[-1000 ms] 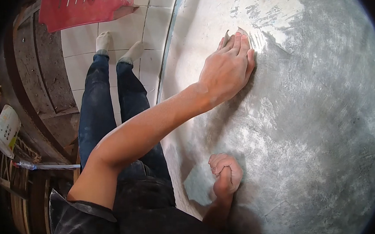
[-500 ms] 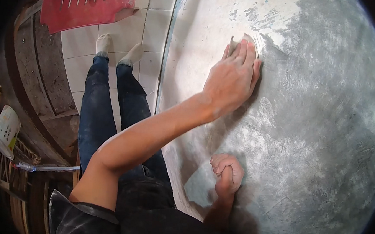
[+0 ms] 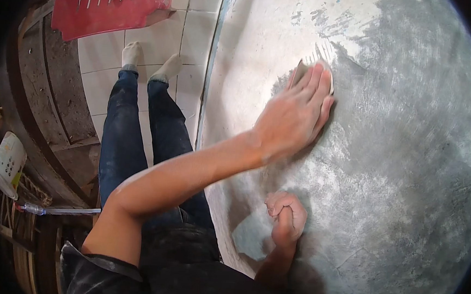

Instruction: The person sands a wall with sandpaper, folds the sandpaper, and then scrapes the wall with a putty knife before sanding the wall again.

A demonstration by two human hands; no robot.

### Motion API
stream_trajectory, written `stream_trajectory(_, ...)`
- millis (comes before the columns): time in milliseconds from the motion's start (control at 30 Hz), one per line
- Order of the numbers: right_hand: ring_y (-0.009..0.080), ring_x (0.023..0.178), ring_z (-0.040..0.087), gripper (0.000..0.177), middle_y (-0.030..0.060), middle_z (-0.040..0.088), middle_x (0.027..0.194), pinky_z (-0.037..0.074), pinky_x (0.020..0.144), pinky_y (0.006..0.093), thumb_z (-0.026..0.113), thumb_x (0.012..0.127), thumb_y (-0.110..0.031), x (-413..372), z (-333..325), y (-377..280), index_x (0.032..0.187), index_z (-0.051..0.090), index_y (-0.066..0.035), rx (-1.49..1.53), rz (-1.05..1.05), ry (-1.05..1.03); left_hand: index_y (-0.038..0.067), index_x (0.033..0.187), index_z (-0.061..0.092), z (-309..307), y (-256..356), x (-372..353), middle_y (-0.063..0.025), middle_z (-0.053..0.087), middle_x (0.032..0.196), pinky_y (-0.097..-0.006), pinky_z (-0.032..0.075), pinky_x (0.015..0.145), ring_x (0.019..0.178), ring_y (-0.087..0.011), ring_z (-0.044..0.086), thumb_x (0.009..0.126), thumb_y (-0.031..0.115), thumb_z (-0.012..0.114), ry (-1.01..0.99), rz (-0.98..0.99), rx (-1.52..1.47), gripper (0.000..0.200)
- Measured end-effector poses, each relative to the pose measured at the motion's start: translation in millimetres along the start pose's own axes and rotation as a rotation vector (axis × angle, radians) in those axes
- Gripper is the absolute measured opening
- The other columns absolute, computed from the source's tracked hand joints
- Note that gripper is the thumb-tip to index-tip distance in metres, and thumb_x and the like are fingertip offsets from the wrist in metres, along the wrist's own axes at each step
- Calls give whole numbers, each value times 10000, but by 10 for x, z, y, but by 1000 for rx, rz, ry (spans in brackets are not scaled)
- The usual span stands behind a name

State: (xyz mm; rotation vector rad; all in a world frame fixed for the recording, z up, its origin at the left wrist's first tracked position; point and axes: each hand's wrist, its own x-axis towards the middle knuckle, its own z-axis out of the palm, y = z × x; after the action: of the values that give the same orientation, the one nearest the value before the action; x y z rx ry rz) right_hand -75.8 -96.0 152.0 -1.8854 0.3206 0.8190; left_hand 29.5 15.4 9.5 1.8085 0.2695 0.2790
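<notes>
Red plastic seat [image 3: 138,17]: beyond socked feet [image 3: 132,54]
Left hand [image 3: 292,115]: nearly flat — pinning thin sheet [image 3: 299,75] against mottled surface [image 3: 398,158]
Right hand [image 3: 288,212]: curled — contents hidden

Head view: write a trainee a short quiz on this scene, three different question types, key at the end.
1. Which hand has its fingers over the thin curled sheet against the plastered surface?
2. True or false: the right hand is curled, not spread flat.
3. Multiple choice: what is on the feet standing over the tiles?
A) rubber boots
B) light socks
C) sandals

Key: 1. the left hand; 2. true; 3. B
</notes>
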Motion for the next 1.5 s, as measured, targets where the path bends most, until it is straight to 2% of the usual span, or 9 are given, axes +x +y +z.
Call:
stream_trajectory(133,121,684,465,206,70,536,749,393,644,254,346,839,92,2,23,71,774,517,-3,-81,91,-26,-155,1293,469,70,-243,400,-343,518,1303,-392,449,1041,1251,-412,512,1038,218,372,53,-21,-2,462)
stream_trajectory(367,150,741,542,231,104,590,815,452,713,267,348,878,77,-8,-90,-275,881,573,21,-191,198,-107,-149,1290,480,-59,266,327,-318,521,1318,-393,448,1037,1243,-388,528,1029,192,403,25,47,-6,437)
stream_trajectory(533,150,787,570,248,85,607,854,468,753,278,362,918,38,58,132,167,969,604,19,-284,206,-122,-140,1309,477,-34,-134,416,-291,527,1332,-428,414,1068,1265,-380,515,1030,198,399,-43,16,28,445)
stream_trajectory(867,167,828,568,260,91,613,879,464,783,296,401,900,32,-44,378,391,1061,604,13,-362,202,-192,-87,1357,453,4,-13,219,-260,488,1396,-570,189,1156,1343,-358,438,1044,256,336,-13,-75,68,479)
stream_trajectory(1100,195,851,582,268,110,614,886,467,799,309,404,899,17,-24,430,430,1073,607,2,-332,185,-152,-30,1391,432,-84,-144,17,-215,520,1380,-556,260,1131,1317,-322,468,1042,242,376,-129,-46,132,445)
stream_trajectory(1133,200,850,584,269,113,614,887,468,804,311,401,902,15,-16,437,426,1074,607,1,-352,175,-157,-20,1374,466,-111,-167,-114,-200,523,1383,-499,291,1132,1321,-307,466,1042,254,392,-172,-52,139,436)
stream_trajectory(1233,213,859,602,256,125,623,891,474,816,322,405,917,2,36,518,411,1077,605,4,-369,174,-181,-27,1343,503,-282,-396,-522,-188,521,1392,-426,320,1125,1324,-298,461,1042,260,396,-475,-195,-14,430)
stream_trajectory(1333,223,865,628,226,138,637,896,483,813,334,431,933,-20,206,657,351,1079,601,7,-399,180,-213,-47,1291,543,-679,-743,-726,-203,564,1332,-376,382,1066,1278,-316,506,1042,294,393,-499,-228,-78,448)
stream_trajectory(1500,345,822,637,188,189,640,966,491,737,395,493,946,-115,593,921,418,1075,602,-34,-391,26,-253,-6,1317,538,-1757,-1040,-494,-221,614,1245,-364,443,990,1169,-358,581,1056,244,345,-363,-733,95,410)
